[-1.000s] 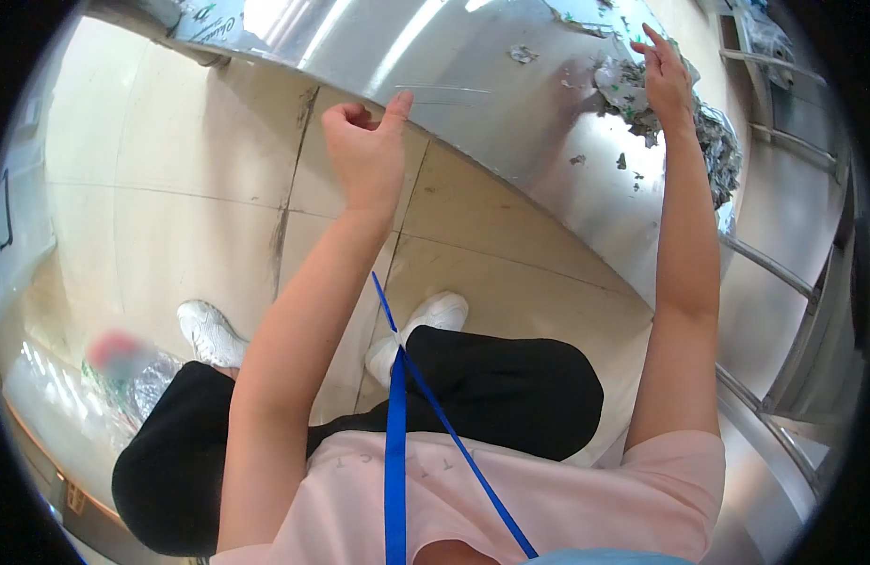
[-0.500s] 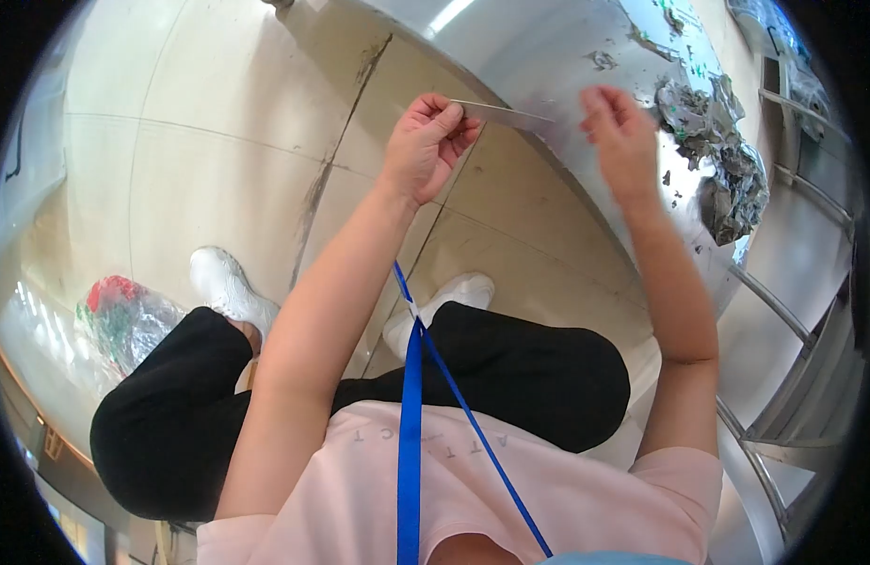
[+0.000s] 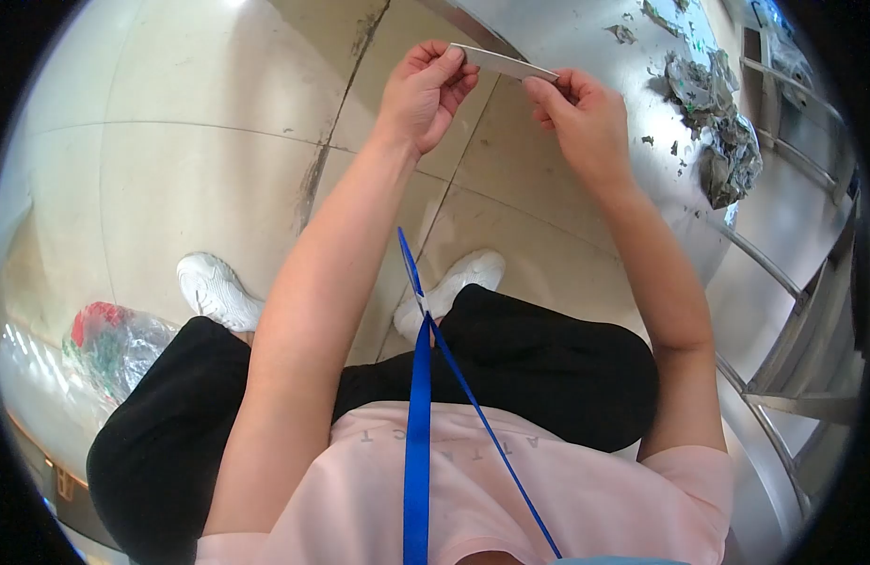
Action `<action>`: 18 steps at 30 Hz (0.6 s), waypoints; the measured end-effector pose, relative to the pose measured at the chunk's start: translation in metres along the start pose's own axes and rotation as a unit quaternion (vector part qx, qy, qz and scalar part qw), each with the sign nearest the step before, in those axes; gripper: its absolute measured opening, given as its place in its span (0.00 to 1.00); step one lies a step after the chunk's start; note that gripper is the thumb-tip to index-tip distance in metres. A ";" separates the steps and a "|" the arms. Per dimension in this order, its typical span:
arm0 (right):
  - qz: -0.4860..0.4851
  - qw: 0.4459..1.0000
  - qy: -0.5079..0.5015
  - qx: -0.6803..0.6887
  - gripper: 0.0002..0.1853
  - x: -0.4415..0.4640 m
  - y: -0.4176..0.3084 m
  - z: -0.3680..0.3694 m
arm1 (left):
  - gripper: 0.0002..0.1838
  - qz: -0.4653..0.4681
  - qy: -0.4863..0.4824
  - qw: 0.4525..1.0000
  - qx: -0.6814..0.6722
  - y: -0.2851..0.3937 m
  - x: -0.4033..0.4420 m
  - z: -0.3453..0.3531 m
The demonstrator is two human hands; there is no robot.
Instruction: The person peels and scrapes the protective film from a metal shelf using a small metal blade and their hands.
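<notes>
A thin, flat metallic strip (image 3: 504,64) spans the gap between my two hands, over the edge of the metal surface. My left hand (image 3: 429,92) pinches its left end between thumb and fingers. At the strip's right end, my right hand (image 3: 582,118) grips it with the thumb below and the fingers curled behind. To the right, a clump of grey, crumpled scraps (image 3: 727,151) lies on the shiny metal surface (image 3: 586,38), with smaller bits scattered around it.
Metal rails (image 3: 769,264) run along the right side. A clear plastic bag (image 3: 124,348) with red and green contents lies on the tiled floor (image 3: 190,169) at the lower left. A blue lanyard (image 3: 418,443) hangs in front of my chest.
My right hand has come left from the scraps and now grips the strip's right end. My left hand, with the strip, has moved up in view; it appeared nearly edge-on before.
</notes>
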State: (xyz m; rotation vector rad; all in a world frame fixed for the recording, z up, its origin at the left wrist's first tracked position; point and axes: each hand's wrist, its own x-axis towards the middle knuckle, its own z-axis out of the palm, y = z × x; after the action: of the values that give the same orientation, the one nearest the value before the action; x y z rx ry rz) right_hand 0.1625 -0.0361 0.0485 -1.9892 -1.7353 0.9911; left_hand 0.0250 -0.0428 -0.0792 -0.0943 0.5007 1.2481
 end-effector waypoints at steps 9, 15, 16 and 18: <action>0.088 0.993 0.062 0.048 0.15 0.003 -0.005 0.024 | 0.06 -0.036 0.034 0.998 -0.023 -0.004 0.008 0.014; 0.111 0.984 0.109 0.087 0.13 0.003 -0.010 0.031 | 0.12 0.010 0.049 0.998 -0.042 -0.010 0.011 0.020; 0.107 0.984 0.113 0.086 0.13 0.003 -0.009 0.031 | 0.12 0.012 0.047 0.998 -0.042 -0.010 0.011 0.020; 0.104 0.983 0.122 0.095 0.13 0.001 -0.009 0.034 | 0.11 0.015 0.044 0.998 -0.040 -0.011 0.011 0.020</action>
State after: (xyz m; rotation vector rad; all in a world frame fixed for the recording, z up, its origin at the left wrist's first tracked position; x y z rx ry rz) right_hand 0.1331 -0.0397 0.0300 -2.0967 -1.2776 0.8936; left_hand 0.0435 -0.0300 -0.0681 -0.2110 0.5303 1.2968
